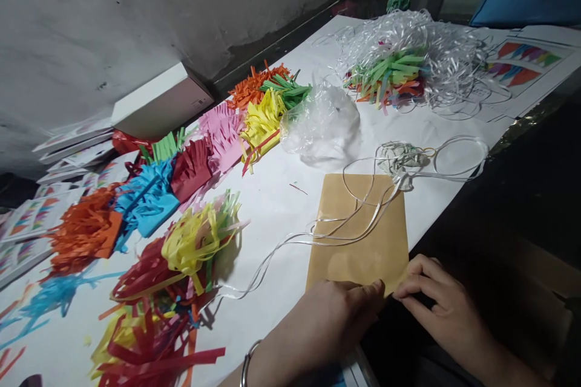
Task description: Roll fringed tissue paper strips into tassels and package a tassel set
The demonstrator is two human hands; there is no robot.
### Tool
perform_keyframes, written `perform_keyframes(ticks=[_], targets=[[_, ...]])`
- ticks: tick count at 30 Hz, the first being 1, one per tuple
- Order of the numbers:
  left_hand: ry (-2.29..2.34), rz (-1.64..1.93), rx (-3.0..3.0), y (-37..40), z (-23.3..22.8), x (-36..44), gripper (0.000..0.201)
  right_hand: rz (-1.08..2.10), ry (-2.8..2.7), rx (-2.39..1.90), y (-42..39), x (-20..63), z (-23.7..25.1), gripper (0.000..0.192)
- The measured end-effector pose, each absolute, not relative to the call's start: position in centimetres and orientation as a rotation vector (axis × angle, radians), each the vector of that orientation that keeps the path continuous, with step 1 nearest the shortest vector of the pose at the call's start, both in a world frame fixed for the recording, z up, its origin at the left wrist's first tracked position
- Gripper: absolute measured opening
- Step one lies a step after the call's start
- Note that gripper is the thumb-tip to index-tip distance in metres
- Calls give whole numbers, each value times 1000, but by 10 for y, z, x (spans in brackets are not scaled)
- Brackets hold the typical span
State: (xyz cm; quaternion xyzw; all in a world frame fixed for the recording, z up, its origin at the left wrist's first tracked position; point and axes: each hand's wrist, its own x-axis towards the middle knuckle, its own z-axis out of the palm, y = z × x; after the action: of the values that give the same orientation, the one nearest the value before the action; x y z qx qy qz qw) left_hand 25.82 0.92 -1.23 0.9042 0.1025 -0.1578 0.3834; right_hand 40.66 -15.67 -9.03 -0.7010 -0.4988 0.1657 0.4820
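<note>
A flat brown paper sheet or envelope lies at the table's near edge. My left hand, with a metal bangle at the wrist, rests on its lower edge, fingers curled over the paper. The fingertips of my right hand pinch the lower right corner. Loose white cord crosses the brown paper and runs left to a bundle of red, yellow and green tissue tassels. Just beyond the paper, near its upper right corner, sits a greyish-green crumpled clump with cord looped around it.
Fringed tissue stacks in orange, blue, pink and yellow line the left side. A crumpled clear plastic bag lies mid-table. Tangled white ribbon heaps at the back. A white box stands against the wall.
</note>
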Motion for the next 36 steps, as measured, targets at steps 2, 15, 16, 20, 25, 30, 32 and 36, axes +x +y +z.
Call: perform_keyframes(ticks=[2, 15, 16, 20, 25, 30, 32, 36], targets=[[251, -429, 2336, 9, -11, 260, 31, 323, -1276, -1685, -158, 406, -90, 20], [241, -438, 2348, 10, -14, 259, 26, 132, -1577, -1503, -179, 414, -89, 31], [260, -431, 2335, 10, -15, 259, 27, 185, -1555, -1470, -181, 414, -86, 31], [277, -395, 2184, 12, -11, 255, 26, 429, -1188, -1371, -194, 412, -77, 24], [323, -97, 2231, 20, 22, 233, 37, 762, -783, -1324, -201, 405, -58, 12], [610, 645, 2434, 15, 64, 195, 21, 943, -870, -1121, -169, 383, -11, 18], [752, 874, 2512, 4, 72, 177, 16, 983, -929, -1116, -150, 367, 7, 23], [992, 1162, 2475, -23, 63, 141, 15, 1024, -1156, -1136, -118, 331, 19, 34]])
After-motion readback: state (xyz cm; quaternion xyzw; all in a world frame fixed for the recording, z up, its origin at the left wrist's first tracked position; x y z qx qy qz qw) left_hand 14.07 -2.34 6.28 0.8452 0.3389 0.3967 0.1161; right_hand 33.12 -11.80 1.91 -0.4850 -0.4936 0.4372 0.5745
